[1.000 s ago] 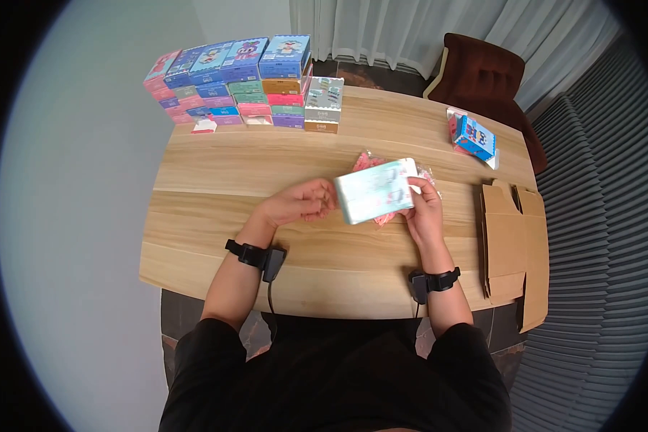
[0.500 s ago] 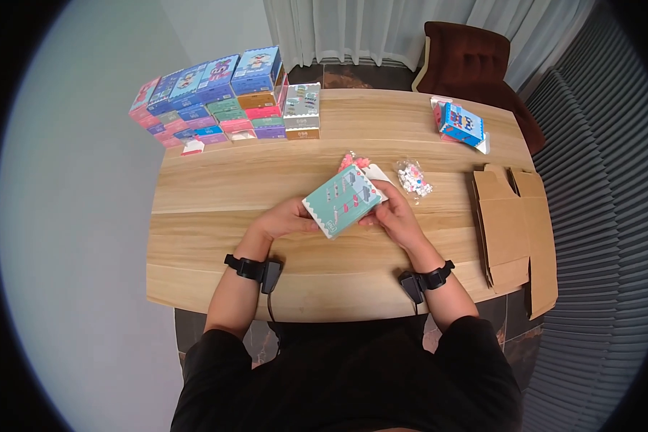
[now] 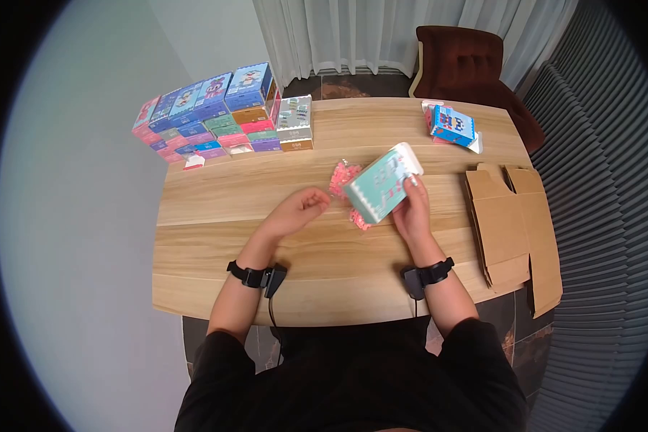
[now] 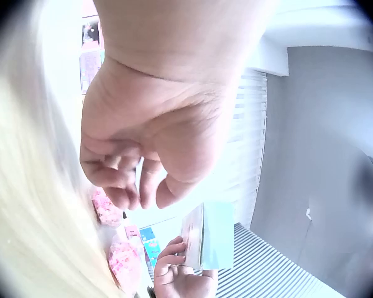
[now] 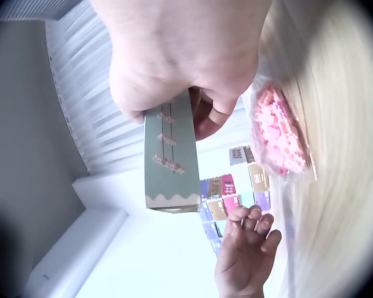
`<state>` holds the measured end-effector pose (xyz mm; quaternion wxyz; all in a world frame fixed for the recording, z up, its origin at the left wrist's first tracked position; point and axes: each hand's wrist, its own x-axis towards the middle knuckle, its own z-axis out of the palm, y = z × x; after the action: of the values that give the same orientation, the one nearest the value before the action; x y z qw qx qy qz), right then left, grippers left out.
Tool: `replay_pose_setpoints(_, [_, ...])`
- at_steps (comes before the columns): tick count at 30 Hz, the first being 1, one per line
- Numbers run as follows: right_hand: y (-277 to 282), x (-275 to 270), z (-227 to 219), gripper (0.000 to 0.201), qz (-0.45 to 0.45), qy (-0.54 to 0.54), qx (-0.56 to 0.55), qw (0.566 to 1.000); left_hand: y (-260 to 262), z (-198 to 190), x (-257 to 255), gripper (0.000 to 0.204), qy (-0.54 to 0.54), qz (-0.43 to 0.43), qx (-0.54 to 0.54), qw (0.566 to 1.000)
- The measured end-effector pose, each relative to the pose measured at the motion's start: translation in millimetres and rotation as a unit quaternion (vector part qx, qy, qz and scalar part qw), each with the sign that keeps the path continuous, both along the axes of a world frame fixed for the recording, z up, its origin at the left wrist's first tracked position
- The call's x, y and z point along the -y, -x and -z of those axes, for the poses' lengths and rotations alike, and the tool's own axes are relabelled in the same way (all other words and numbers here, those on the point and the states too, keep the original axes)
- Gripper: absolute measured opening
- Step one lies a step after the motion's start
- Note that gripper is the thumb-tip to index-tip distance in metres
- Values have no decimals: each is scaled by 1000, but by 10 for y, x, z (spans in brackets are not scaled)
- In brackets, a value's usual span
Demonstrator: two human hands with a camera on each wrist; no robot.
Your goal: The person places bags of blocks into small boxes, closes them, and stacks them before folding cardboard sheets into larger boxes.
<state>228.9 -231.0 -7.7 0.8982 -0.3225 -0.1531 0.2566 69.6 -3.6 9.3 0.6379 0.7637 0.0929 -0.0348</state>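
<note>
Just right of centre, a tilted green box (image 3: 379, 190) extends leftward from the right hand (image 3: 414, 210) gripping it; the left hand (image 3: 295, 212), loosely curled, holds nothing.

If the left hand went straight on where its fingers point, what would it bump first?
Probably the bag of pink pieces, just ahead of the left hand. Height is hard to judge, so it might pass over and bump the teal box.
</note>
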Motion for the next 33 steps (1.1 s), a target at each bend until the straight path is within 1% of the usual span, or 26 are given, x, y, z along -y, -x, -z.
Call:
replay_pose_setpoints(1, [-46, 31, -52, 36, -2, -9, 12, 1000, -64, -6, 8, 29, -80, -23, 30, 996])
replay_pose_setpoints(3, [-89, 46, -52, 37, 3, -9, 5, 1000, -198, 7, 27, 35, -237, -67, 88, 965])
replay_pose_setpoints(4, [-105, 46, -43, 37, 5, -9, 1, 1000, -284, 16, 39, 39, -241, -79, 88, 963])
replay_pose_setpoints(5, [-126, 42, -18, 32, -14, -31, -14, 999, -384, 28, 49, 43, -244, -91, 90, 961])
replay_pose_setpoints(6, [-132, 30, 10, 32, -27, -29, -17, 999, -483, 49, 47, 48, -248, -102, 92, 959])
replay_pose_setpoints(9, [-129, 19, 50, 31, -62, -21, -18, 998, -782, 303, -30, 63, -277, -65, 77, 956])
replay_pose_setpoints(12, [-108, 39, 35, 31, -91, -4, 2, 996, -838, 377, 9, 78, -310, -93, 87, 942])
replay_pose_setpoints(15, [-77, 59, 35, 30, -114, 39, 30, 992, -808, 300, -54, 84, -299, -42, 70, 951])
replay_pose_setpoints(17, [-74, 43, 105, 28, -126, 73, 47, 988, -784, 253, -78, 82, -231, -32, 54, 971])
replay_pose_setpoints(18, [-67, 43, 134, 30, -132, 86, 88, 984, -767, 227, -98, 80, -196, -28, 46, 979])
replay_pose_setpoints(20, [22, 34, 31, 34, -142, 111, 166, 970, -648, -38, -123, 76, -102, -27, 12, 994])
replay_pose_setpoints(21, [50, 62, -40, 41, -140, 171, 224, 949, -596, -119, -149, 73, -55, -26, -5, 998])
replay_pose_setpoints(24, [214, 9, -164, 45, -146, 145, 277, 939, -496, -87, -310, 62, 40, -85, 44, 995])
replay_pose_setpoints(25, [204, 28, -121, 48, -170, 172, 276, 930, -461, -134, -339, 60, 74, -89, 55, 992])
replay_pose_setpoints(27, [249, 31, -133, 52, -194, 171, 254, 932, -367, -366, -380, 56, 141, -98, 75, 982])
replay_pose_setpoints(30, [290, 11, -177, 55, -216, 182, 238, 929, -294, -553, -378, 54, 154, -106, 141, 972])
replay_pose_setpoints(31, [293, 9, -177, 56, -221, 188, 236, 927, -257, -671, -321, 53, 150, -92, 151, 973])
replay_pose_setpoints(33, [291, 16, -136, 56, -238, 232, 249, 910, -185, -880, -132, 53, 143, -65, 169, 973])
